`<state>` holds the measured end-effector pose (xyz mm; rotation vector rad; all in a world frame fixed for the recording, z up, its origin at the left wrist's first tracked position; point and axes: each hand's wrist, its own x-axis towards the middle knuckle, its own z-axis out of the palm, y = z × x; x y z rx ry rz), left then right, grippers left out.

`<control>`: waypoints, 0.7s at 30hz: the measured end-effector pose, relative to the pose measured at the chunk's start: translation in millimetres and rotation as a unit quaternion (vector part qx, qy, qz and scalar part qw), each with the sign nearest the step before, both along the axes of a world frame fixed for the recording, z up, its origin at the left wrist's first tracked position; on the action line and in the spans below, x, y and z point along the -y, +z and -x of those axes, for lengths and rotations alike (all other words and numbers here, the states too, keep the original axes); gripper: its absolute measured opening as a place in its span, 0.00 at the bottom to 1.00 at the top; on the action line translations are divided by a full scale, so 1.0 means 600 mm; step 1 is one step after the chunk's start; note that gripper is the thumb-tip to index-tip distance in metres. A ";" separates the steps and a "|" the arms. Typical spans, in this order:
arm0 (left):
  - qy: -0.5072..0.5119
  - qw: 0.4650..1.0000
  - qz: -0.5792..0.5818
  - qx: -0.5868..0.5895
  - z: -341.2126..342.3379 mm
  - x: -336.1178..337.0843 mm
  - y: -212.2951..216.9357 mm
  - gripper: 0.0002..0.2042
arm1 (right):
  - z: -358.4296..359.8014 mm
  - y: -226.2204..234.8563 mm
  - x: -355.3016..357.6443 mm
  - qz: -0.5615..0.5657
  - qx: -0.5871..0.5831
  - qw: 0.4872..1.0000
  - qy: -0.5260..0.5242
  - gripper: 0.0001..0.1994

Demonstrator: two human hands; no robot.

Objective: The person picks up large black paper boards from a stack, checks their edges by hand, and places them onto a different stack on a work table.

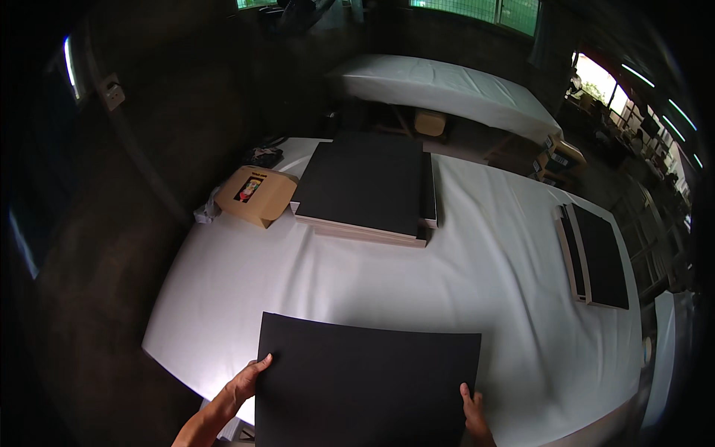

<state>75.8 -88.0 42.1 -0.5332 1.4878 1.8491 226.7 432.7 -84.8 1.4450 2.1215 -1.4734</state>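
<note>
Between my hands I hold a large black board (369, 387), its lower part running out of the picture. My left hand (252, 378) grips the board's left edge, thumb on the black face and fingers mostly hidden behind. On the opposite edge my right hand (472, 408) is closed the same way. Beyond the board, a stack of black boards (365, 182) with pale edges lies on the white-covered table (372, 290). A smaller stack of black boards (602, 255) rests near the table's right end.
A brown cardboard box (257, 195) with a picture on its top sits at the table's left, beside a dark bundle (264, 154). Farther back stands a second white-covered table (447, 86), with cardboard boxes (558, 160) near its right end. A dark wall (126, 246) lies to the left.
</note>
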 end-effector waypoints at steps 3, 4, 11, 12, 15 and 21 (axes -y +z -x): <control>0.007 0.999 -0.022 0.031 0.128 0.036 0.003 0.35 | 0.106 0.043 0.045 0.052 -0.073 0.996 0.028 0.36; -0.003 0.999 -0.030 0.015 0.173 0.044 0.011 0.34 | 0.162 0.080 0.059 0.094 -0.109 0.989 0.043 0.35; -0.018 0.996 0.006 -0.092 0.577 0.054 0.088 0.22 | 0.620 0.222 0.057 0.223 -0.161 0.961 0.034 0.36; -0.003 0.994 0.024 -0.110 0.639 0.046 0.105 0.21 | 0.701 0.234 0.041 0.234 -0.146 0.960 0.045 0.37; 0.016 0.982 0.027 -0.185 0.835 0.004 0.126 0.20 | 0.930 0.253 -0.027 0.166 -0.194 0.954 0.155 0.44; -0.052 0.950 -0.047 -0.304 1.187 -0.071 0.044 0.26 | 1.229 0.253 -0.153 0.088 -0.153 0.961 0.213 0.48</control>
